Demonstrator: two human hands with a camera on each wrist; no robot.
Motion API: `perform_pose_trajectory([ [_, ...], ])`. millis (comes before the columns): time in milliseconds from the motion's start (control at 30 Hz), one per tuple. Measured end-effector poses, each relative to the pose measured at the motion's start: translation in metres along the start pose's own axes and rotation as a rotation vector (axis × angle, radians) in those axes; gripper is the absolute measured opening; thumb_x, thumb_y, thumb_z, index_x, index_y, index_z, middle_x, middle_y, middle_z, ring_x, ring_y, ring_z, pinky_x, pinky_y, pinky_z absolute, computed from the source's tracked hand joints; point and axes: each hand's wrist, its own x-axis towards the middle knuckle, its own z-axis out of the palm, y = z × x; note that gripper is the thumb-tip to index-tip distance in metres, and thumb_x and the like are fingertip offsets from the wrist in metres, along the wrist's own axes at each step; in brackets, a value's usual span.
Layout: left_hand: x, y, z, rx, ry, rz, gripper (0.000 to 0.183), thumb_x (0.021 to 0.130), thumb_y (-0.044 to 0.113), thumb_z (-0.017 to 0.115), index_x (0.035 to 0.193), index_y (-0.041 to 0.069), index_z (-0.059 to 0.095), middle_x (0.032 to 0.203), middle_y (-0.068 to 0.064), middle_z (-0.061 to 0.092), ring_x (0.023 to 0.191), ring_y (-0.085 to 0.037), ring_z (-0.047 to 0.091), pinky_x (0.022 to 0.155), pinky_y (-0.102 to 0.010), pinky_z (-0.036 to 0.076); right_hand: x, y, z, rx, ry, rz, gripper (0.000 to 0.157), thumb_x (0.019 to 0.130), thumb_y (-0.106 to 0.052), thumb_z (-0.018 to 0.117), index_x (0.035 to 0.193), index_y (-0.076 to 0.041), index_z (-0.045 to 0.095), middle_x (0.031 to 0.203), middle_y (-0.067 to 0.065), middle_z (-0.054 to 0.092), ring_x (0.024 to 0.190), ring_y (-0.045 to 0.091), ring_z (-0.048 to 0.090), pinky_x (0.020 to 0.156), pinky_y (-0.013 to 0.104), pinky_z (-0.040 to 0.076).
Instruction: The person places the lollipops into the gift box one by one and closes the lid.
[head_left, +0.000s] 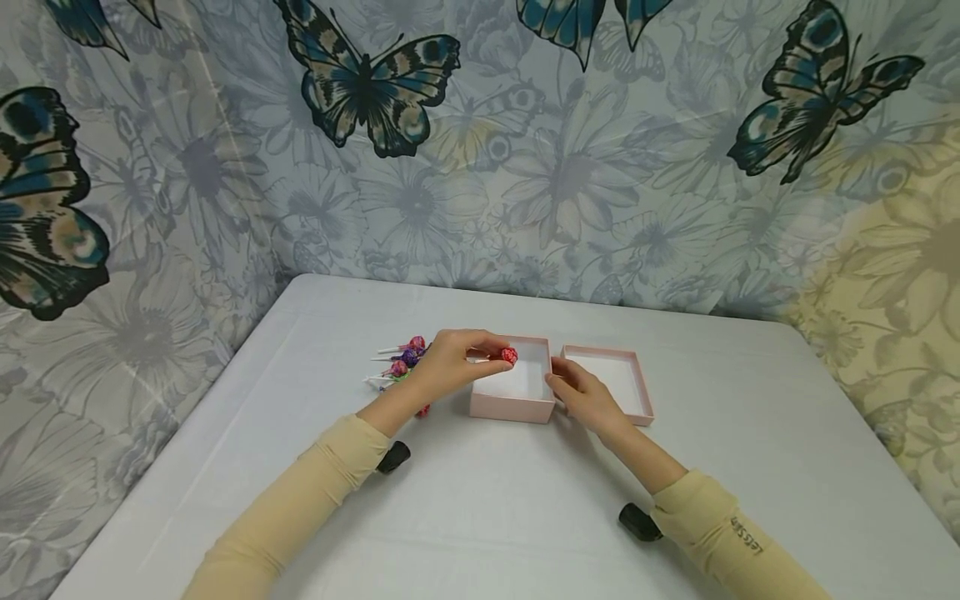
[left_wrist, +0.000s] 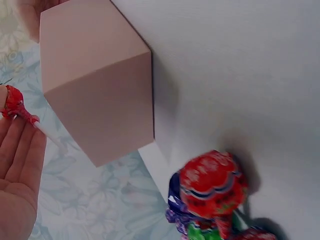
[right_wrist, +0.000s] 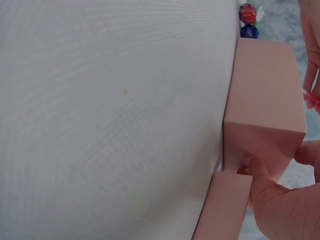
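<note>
As I look through the head camera, far from the place, nearest to me are two yellow sleeves (head_left: 300, 492), the right one with dark lettering, and at each wrist a black device (head_left: 393, 457). Beyond them, the right hand (head_left: 588, 396) holds the right wall of a pink box (head_left: 512, 408), one finger bent against the outer side and another digit at the rim. The box stands upright on the white table (head_left: 750, 433), its opening facing up.

The left hand (head_left: 453, 362) is narrow: thumb and fingers pinch one red lollipop (head_left: 509, 356) by its wrapped head. This lollipop is in the air, over the box as I see it from the head. Its head points to the person's right; its long axis, which I follow along the white stick in the left wrist view, goes back to the left and slopes down toward the table.

To the left of the box lie the other lollipops (head_left: 409, 357), in a loose bunch; the sticks I can see point mostly left, heads toward the box. Just beside the box, on the right, a shallow pink lid (head_left: 618, 379) lies with its inside up. Farthest is the floral cloth (head_left: 570, 175), with big blue butterflies (head_left: 367, 79).
</note>
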Motion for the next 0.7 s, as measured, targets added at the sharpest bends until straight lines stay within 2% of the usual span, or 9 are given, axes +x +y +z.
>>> perform_pose_trajectory([
  [100,0.009,0.000,0.005,0.055,-0.015,0.006,0.025,0.087,0.022,0.076,0.110,0.011,0.073,0.099,0.004,0.072,0.093,-0.005,0.066,0.084,-0.020,0.052,0.000,0.000,0.000,-0.006,-0.002,-0.004,0.055,0.103,-0.031,0.050,0.149,-0.004,0.036,0.143,0.021,0.046,0.122,0.035,0.053,0.089,0.040,0.053],
  [233,0.019,0.001,0.012,0.126,-0.042,-0.002,0.022,0.088,0.020,0.075,0.107,0.010,0.073,0.095,0.003,0.072,0.089,-0.006,0.066,0.084,-0.020,0.052,0.000,0.001,0.000,-0.006,-0.004,-0.021,0.054,0.103,-0.030,0.050,0.148,-0.003,0.037,0.142,0.021,0.048,0.124,0.034,0.052,0.095,0.043,0.050],
  [333,0.026,0.002,0.016,0.205,-0.074,-0.033,0.022,0.089,0.023,0.074,0.107,0.010,0.073,0.092,0.003,0.071,0.087,-0.009,0.065,0.082,-0.021,0.052,0.000,0.002,0.000,-0.005,-0.003,-0.028,0.053,0.103,-0.029,0.049,0.148,-0.003,0.037,0.141,0.020,0.049,0.125,0.033,0.051,0.099,0.045,0.047],
  [433,0.032,0.002,0.021,0.280,-0.108,-0.069,0.022,0.089,0.025,0.074,0.106,0.011,0.073,0.090,0.004,0.071,0.083,-0.008,0.063,0.077,-0.021,0.051,0.000,0.002,-0.001,-0.003,-0.003,-0.026,0.053,0.103,-0.030,0.050,0.147,-0.004,0.038,0.141,0.020,0.049,0.124,0.033,0.052,0.097,0.045,0.048],
  [700,0.044,-0.006,0.033,0.370,-0.188,-0.168,0.022,0.089,0.026,0.074,0.104,0.010,0.071,0.086,0.003,0.069,0.079,-0.007,0.062,0.071,-0.021,0.050,0.000,0.002,-0.001,-0.008,-0.003,-0.013,0.054,0.103,-0.031,0.050,0.148,-0.004,0.037,0.141,0.020,0.049,0.121,0.034,0.055,0.091,0.040,0.052],
])
